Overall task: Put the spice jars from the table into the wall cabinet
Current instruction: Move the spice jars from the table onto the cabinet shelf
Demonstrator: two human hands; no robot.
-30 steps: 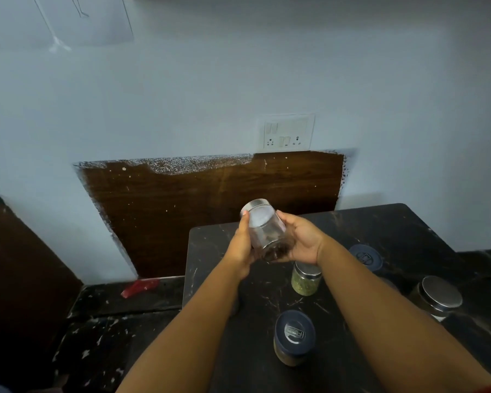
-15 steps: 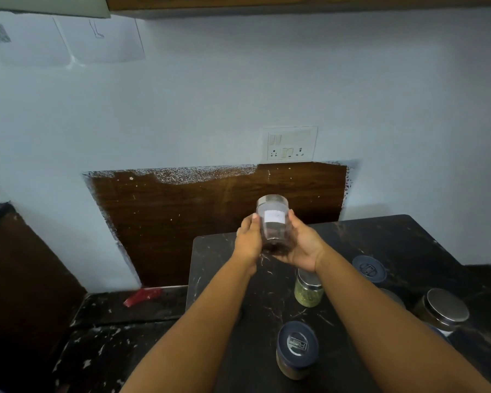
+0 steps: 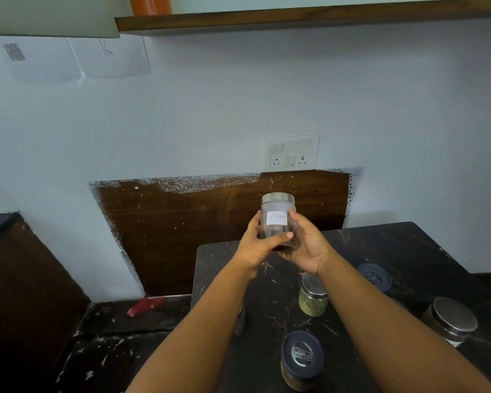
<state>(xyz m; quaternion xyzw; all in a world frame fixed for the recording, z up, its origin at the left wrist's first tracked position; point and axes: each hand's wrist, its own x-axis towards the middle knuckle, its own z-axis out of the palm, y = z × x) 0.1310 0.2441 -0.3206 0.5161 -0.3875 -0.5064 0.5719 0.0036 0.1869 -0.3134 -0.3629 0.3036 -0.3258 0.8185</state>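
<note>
A clear jar (image 3: 277,214) with a metal lid and a white label reading "cloves" is held upright above the far edge of the black table (image 3: 408,251). My left hand (image 3: 260,242) grips its left side and my right hand (image 3: 306,245) cups its right side and base. On the table stand a green-filled jar with a metal lid (image 3: 313,297), a blue-lidded jar (image 3: 301,360) near me, another blue-lidded jar (image 3: 374,277) and a wide metal-lidded jar (image 3: 451,320) at the right. The wall cabinet's wooden bottom edge (image 3: 295,19) runs across the top.
A cabinet door's grey edge (image 3: 51,18) hangs at the top left, with an orange object (image 3: 150,4) inside. A socket plate (image 3: 292,151) sits on the wall above a brown panel (image 3: 196,222). A red scrap (image 3: 146,305) lies on the lower counter at left.
Both hands turned the cloves jar from tilted to upright, its label now facing me. My view tilted upward, bringing the cabinet's bottom edge into sight.
</note>
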